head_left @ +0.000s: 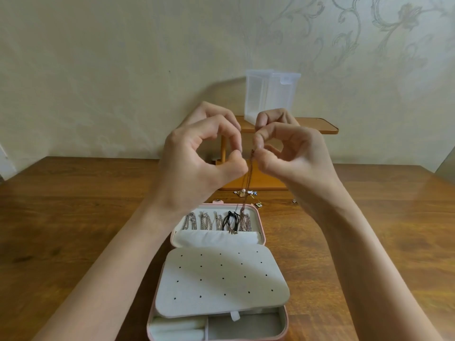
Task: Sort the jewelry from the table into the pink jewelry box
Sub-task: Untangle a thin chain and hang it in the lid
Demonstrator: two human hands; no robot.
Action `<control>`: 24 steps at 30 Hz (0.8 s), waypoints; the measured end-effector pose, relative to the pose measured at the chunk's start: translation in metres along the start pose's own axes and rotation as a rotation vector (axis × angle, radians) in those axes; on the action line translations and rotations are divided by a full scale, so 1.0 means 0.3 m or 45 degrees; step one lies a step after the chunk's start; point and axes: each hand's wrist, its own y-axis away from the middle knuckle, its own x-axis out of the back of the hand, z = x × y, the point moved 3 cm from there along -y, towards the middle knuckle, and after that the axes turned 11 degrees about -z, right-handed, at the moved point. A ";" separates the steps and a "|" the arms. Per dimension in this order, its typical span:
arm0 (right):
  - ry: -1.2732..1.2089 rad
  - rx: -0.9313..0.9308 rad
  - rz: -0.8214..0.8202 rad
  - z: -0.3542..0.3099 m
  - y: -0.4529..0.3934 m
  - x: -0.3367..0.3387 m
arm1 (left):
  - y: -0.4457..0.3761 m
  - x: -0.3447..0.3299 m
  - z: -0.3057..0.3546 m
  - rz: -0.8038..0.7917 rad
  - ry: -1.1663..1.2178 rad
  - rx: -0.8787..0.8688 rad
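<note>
The pink jewelry box (262, 232) lies open on the wooden table, its white lining showing. Several chains and a black cord (230, 221) hang in its lid part. A white earring panel with small holes (221, 279) covers most of the near tray. Both hands are raised above the box. My right hand (288, 156) pinches the top of a thin brownish chain necklace (247, 188), which dangles toward the lid. My left hand (204, 156) is curled close beside it, thumb and forefinger pinched at the chain's top.
Small loose jewelry pieces (246, 192) lie on the table behind the box, with another piece (294, 201) further right. An orange wooden stand (256, 178) carries a shelf with a clear plastic container (270, 94). The wall is close behind.
</note>
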 end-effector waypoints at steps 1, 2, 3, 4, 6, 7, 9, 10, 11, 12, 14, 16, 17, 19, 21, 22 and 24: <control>-0.010 -0.001 0.002 0.004 0.001 -0.001 | 0.000 0.004 -0.002 -0.009 -0.008 0.024; -0.012 -0.001 -0.003 0.007 0.001 -0.003 | 0.000 0.007 -0.006 -0.021 0.010 0.059; -0.016 -0.003 -0.008 0.008 0.001 -0.004 | 0.000 0.007 -0.010 -0.035 0.036 0.089; -0.023 -0.004 -0.016 0.009 0.001 -0.004 | 0.000 0.007 -0.013 -0.047 0.052 0.105; -0.015 -0.010 -0.032 0.007 0.002 0.002 | 0.000 0.008 -0.013 -0.069 0.028 0.099; 0.009 -0.021 -0.038 0.007 0.003 0.007 | 0.000 0.010 -0.012 -0.081 0.008 0.095; 0.075 -0.046 -0.066 0.011 0.003 0.015 | 0.000 0.015 -0.008 -0.111 -0.029 0.096; 0.110 -0.054 -0.092 0.011 0.003 0.017 | 0.000 0.017 -0.006 -0.133 -0.050 0.096; 0.141 -0.065 -0.121 0.010 0.003 0.018 | 0.000 0.017 -0.005 -0.162 -0.064 0.100; 0.162 -0.081 -0.152 0.011 0.004 0.021 | 0.000 0.017 -0.004 -0.195 -0.062 0.108; 0.159 -0.120 -0.231 0.013 0.008 0.030 | 0.000 0.014 -0.002 -0.262 -0.032 0.116; 0.094 -0.159 -0.311 0.018 0.016 0.034 | 0.000 0.008 0.000 -0.320 -0.042 0.101; 0.048 -0.180 -0.335 0.024 0.019 0.034 | -0.001 0.006 0.001 -0.346 -0.049 0.094; -0.045 -0.216 -0.359 0.044 0.024 0.034 | 0.000 0.001 0.004 -0.395 -0.035 0.086; -0.158 -0.246 -0.398 0.068 0.028 0.027 | 0.001 -0.003 0.011 -0.445 -0.024 0.075; -0.241 -0.270 -0.422 0.079 0.029 0.020 | 0.001 -0.005 0.015 -0.466 -0.030 0.068; -0.446 -0.335 -0.459 0.094 0.032 0.007 | 0.003 -0.009 0.021 -0.500 -0.076 0.057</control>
